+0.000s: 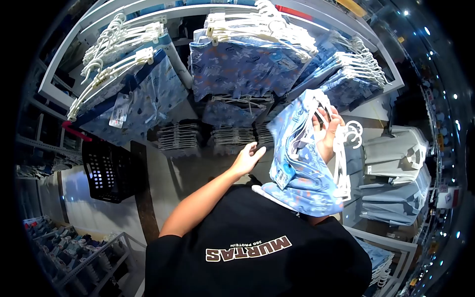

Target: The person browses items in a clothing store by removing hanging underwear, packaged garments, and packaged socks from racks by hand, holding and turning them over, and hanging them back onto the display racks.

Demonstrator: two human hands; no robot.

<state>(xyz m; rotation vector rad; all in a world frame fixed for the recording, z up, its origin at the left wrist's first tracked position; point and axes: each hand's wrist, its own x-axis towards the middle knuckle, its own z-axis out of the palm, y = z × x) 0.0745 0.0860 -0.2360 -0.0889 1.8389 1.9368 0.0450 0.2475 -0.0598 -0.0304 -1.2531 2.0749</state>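
Observation:
My right hand [326, 136] is closed around the white plastic hangers [341, 171] of a bunch of light-blue printed garments [309, 183]. The cloth hangs in folds in front of my chest, and a round blue tag [285, 173] shows on it. Several hanger hooks stick out to the right of my fingers. My left hand [249, 159] is just left of the cloth, apart from it, holding nothing, with thumb and fingers spread.
Ahead, a white-framed rack [62, 79] carries blue printed garments [242, 69] on white hangers. At left hangs a black perforated basket [111, 171] with a red handle. Grey tops [396, 153] hang at right. Rolled or folded items [64, 252] fill a lower-left rack.

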